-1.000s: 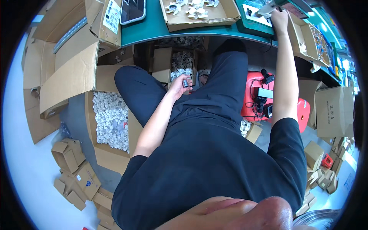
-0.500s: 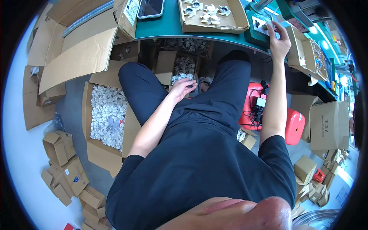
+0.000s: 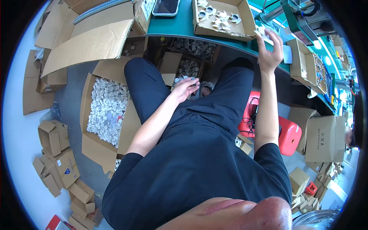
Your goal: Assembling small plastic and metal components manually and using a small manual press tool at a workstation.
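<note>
Now right hand (image 3: 270,58), nearer one, by front right corner of cardboard tray (image 3: 220,33); pale fan wheels (image 3: 222,22) left of bent fingers (can't tell either hand's grip).

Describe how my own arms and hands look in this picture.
Your left hand and right hand are ungloved, with no rings or watch that I can make out. Both forearms are bare; the left sleeve and right sleeve are short, plain and black.
</note>
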Available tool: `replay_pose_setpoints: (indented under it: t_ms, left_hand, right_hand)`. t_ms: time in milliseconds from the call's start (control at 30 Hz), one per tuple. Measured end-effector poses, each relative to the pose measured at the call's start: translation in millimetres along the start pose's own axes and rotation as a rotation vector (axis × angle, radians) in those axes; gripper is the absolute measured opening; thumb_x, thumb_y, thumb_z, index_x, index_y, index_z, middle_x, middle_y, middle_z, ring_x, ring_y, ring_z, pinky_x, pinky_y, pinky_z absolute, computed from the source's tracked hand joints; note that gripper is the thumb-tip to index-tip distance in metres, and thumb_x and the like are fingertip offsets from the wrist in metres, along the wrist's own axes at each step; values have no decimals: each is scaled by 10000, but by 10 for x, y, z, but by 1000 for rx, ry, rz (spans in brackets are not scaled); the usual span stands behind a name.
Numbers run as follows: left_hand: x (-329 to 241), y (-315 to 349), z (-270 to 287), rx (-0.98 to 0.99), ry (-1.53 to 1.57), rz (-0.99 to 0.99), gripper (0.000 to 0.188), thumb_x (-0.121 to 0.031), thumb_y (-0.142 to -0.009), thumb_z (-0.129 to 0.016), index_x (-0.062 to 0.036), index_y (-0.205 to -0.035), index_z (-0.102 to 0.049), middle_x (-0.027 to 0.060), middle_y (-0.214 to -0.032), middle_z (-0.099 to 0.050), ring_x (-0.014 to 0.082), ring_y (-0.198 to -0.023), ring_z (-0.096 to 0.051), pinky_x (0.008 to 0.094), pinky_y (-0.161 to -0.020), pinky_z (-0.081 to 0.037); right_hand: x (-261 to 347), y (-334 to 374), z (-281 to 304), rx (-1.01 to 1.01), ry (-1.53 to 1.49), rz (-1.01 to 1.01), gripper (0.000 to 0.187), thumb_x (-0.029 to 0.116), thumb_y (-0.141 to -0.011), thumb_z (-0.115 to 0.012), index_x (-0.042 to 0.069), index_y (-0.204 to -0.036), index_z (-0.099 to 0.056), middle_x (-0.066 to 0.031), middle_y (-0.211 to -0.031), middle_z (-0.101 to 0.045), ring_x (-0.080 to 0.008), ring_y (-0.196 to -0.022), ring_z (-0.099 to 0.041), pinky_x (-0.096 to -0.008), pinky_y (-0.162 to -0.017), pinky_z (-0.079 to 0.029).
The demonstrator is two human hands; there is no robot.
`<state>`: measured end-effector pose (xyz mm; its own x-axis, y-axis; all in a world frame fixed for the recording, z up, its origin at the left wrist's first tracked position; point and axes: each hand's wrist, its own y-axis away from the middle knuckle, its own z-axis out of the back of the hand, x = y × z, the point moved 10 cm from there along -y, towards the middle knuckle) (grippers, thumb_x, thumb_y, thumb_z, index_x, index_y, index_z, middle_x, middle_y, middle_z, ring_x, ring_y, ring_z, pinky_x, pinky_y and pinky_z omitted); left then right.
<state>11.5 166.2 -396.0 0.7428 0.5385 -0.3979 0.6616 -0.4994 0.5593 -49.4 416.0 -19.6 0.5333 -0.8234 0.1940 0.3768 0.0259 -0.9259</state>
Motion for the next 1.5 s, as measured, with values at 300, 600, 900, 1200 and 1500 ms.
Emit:
replay_pose_setpoints:
  t_ms: [300,600,900,1200,1500]
  left_hand:
    - [-1,13,-116,125,-5,-67,306,-91,-942,-685,-27,-1214,-561,95,-1168,-645,187,-1036,-641,309,-928,-546]
    - [-77,42,-24,-11,-154,-137,333,-25,-930,-667,5,-1239,-548,140,-1166,-640,228,-1066,-658,351,-931,-565]
    - [-9,67,-249,145,-52,-25,314,-48,-978,-599,16,-1281,-550,131,-1181,-633,224,-1072,-661,364,-964,-563]
    - [25,99,-448,310,-15,7,404,-38,-975,-601,17,-1362,-503,143,-1223,-630,236,-1108,-653,354,-995,-550]
    - [-96,124,-473,248,-35,-64,496,-22,-955,-626,4,-1414,-441,160,-1254,-620,269,-1148,-641,376,-1033,-529]
  right_hand:
    - [651,52,-310,130,-237,-90,213,30,-823,-739,22,-1034,-708,-104,-961,-717,-247,-902,-672,-332,-817,-534]
    - [974,2037,-1253,794,-600,-623,270,64,-884,-660,16,-1147,-697,-147,-1058,-668,-248,-953,-657,-326,-841,-531]
    - [940,2342,-1395,1150,-830,-719,281,29,-892,-622,13,-1164,-693,-136,-1074,-659,-247,-969,-660,-338,-839,-535]
    - [668,2376,-1254,1126,-790,-876,241,25,-848,-705,12,-1089,-705,-77,-1010,-650,-144,-824,-641,-268,-721,-530]
    - [191,1104,-477,479,-495,-701,261,16,-806,-779,20,-1058,-713,-43,-1002,-661,-97,-798,-612,-231,-726,-513]
